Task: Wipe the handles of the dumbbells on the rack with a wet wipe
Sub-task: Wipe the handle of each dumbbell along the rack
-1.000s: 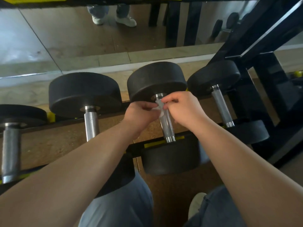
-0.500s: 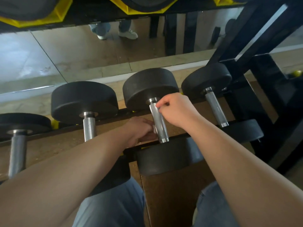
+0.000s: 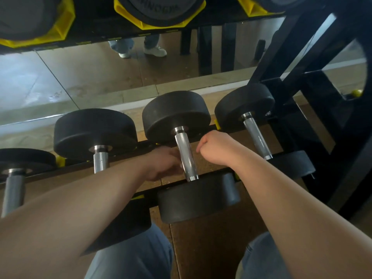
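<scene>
On the lower tier of the rack (image 3: 281, 57), the dumbbell (image 3: 177, 115) second from the right-hand upright lies across the front and back rails. Its knurled steel handle (image 3: 186, 156) runs away from the person, from the near head at the front rail up to the far head at the back rail, tipping slightly leftward as it goes. The handle sits directly between the hands. The left hand (image 3: 163, 166) comes in from the left and touches the lower half of the bar; its fingers blur against the steel, so I cannot tell whether they wrap it or only press on it. The right hand (image 3: 211, 147) is clenched, fingers curled in, just beside the bar's upper half on the right with a sliver of gap showing; whether anything is balled inside it cannot be seen. The wet wipe shows in neither hand. The left hand is nearer the bar, so a stroke along the handle's front-to-back axis would likely fall to it. The neighbouring handle (image 3: 256, 135) toward the right upright lies roughly parallel, near the right wrist.
</scene>
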`<state>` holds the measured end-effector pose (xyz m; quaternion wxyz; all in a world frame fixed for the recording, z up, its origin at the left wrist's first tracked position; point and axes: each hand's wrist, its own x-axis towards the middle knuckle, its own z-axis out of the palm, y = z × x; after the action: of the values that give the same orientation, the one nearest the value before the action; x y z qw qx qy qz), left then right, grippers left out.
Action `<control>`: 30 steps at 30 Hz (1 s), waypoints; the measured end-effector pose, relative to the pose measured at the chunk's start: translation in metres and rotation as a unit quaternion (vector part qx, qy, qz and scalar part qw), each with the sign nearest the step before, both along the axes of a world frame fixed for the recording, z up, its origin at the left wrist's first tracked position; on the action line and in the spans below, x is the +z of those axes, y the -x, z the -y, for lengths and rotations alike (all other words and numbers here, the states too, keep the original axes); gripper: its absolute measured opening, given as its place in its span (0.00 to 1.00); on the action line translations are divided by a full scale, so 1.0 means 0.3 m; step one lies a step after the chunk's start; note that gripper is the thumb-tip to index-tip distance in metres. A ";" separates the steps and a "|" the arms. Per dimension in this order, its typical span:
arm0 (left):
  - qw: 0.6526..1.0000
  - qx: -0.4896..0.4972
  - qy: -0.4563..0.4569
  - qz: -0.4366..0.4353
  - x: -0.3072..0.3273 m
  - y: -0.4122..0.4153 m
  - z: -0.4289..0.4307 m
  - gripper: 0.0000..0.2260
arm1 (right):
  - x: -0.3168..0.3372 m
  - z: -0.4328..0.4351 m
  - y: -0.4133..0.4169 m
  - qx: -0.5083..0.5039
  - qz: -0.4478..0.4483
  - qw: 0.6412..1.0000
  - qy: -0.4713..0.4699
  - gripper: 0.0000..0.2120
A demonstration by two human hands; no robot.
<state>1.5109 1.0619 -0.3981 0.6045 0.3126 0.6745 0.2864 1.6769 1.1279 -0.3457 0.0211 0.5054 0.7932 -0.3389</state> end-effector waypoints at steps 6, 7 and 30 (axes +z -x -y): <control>0.996 0.026 -0.050 0.067 -0.044 0.033 -0.016 0.10 | 0.002 -0.015 -0.011 -0.013 0.001 1.000 -0.013 0.11; 0.997 -0.055 -0.010 0.057 -0.052 0.031 -0.001 0.11 | 0.002 -0.014 -0.010 -0.008 0.004 1.000 -0.013 0.11; 0.966 0.152 -0.128 0.163 -0.096 0.050 -0.062 0.09 | 0.065 0.022 -0.038 0.029 -0.012 0.999 -0.012 0.14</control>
<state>1.4959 1.0804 -0.4269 0.6108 0.2300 0.5640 0.5059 1.6883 1.1213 -0.3262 0.0154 0.4783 0.8117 -0.3350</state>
